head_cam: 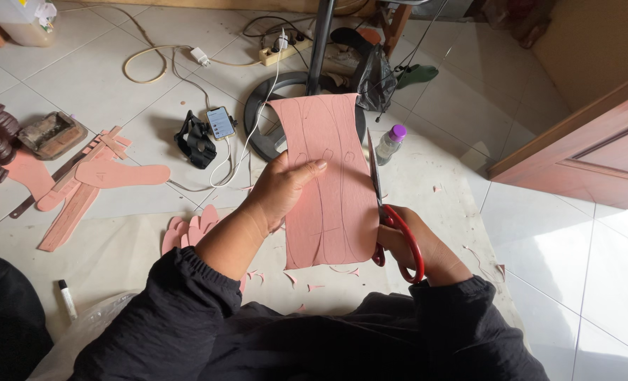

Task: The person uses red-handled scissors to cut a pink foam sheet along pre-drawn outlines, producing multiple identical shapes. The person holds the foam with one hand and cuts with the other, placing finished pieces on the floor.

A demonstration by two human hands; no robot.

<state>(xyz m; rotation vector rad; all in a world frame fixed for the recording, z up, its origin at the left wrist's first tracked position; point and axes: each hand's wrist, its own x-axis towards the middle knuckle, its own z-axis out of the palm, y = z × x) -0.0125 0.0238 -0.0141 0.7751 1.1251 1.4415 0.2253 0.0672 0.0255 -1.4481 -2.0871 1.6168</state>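
White tiled floor (553, 233), scattered pink offcuts (95, 187)

Lit phone screen (221, 122) on floor; purple-capped plastic bottle (389, 144) nearby

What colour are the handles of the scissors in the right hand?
Red. The scissors' handles show best in the head view, around the fingers of the right hand.

two hands (278, 194) were seen; one pink sheet (328, 176), one pair of red scissors (391, 226), one bottle (390, 143), one phone (221, 123) and one marker (67, 298) were counted
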